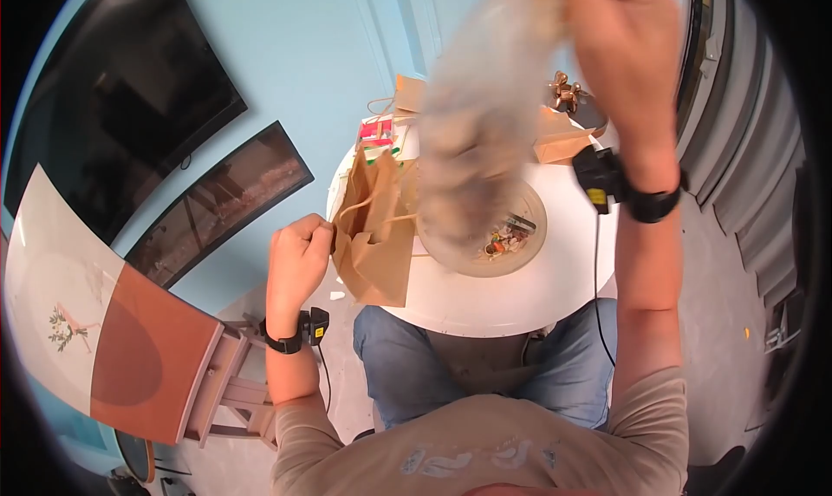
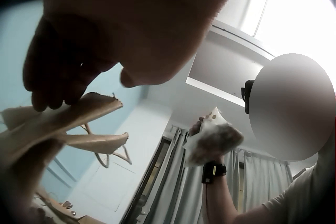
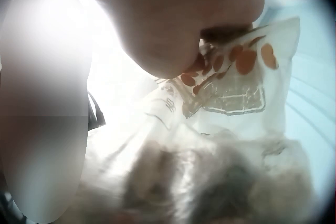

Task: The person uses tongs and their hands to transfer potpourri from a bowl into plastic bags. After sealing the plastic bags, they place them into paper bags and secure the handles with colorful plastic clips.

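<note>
My right hand (image 1: 628,54) is raised high over the table, pinching the top of a translucent plastic bag (image 1: 485,88). Orange spots mark the top of this bag, and dark and brownish lumps fill its lower part; it is blurred in the head view. In the right wrist view the plastic bag (image 3: 236,98) hangs below the fingers. At the table's left edge my left hand (image 1: 299,251) grips the rim of a brown paper bag (image 1: 377,257) that has string handles. The left wrist view shows its fingers bent over the edge of the paper bag (image 2: 79,116).
Behind the plastic bag, a round bowl (image 1: 524,266) with small colourful scraps stands on the white round table (image 1: 572,227). A red-and-white packet (image 1: 377,130), more brown paper (image 1: 559,136) and a shiny copper-coloured figurine (image 1: 563,91) are farther back. A wooden stool (image 1: 251,388) stands at the left.
</note>
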The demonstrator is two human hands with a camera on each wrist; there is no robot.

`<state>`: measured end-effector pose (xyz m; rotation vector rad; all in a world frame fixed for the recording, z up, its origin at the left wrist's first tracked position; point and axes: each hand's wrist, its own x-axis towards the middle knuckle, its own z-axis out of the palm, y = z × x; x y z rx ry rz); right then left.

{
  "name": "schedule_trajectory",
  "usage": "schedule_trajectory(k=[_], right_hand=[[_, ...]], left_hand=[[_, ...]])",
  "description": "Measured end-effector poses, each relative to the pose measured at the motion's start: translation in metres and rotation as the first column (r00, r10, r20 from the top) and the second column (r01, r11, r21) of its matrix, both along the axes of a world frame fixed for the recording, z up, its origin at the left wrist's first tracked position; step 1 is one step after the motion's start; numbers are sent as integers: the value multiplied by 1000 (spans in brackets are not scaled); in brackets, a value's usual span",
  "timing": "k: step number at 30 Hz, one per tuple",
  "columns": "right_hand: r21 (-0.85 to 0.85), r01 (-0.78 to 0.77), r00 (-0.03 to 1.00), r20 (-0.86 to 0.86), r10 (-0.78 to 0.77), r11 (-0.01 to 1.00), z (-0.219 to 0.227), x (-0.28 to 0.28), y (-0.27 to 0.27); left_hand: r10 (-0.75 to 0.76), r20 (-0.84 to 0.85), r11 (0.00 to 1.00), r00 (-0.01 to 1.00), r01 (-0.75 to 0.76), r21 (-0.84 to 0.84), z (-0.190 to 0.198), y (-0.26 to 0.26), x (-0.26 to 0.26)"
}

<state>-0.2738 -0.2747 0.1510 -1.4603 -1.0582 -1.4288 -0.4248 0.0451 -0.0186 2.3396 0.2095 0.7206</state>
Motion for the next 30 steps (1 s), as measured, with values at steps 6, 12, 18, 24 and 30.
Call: schedule_trajectory(k=[6, 12, 18, 24, 30], right_hand=[[60, -448, 728, -555, 403, 892, -21, 18, -57], [122, -646, 282, -879, 384, 754, -118, 36, -34], [4, -722, 105, -988, 115, 692, -131, 14, -13], [-175, -806, 142, -985, -103, 566, -166, 24, 13], [303, -718, -248, -953, 176, 627, -195, 20, 29]], left_hand=[[-76, 234, 989, 969, 104, -107, -60, 14, -9], [84, 247, 979, 965, -34, -199, -152, -17, -5], [264, 332, 916, 906, -127, -381, -126, 22, -7], [139, 623, 690, 770, 376, -618, -60, 24, -16], [-46, 631, 559, 774, 544, -626, -78, 2, 0]])
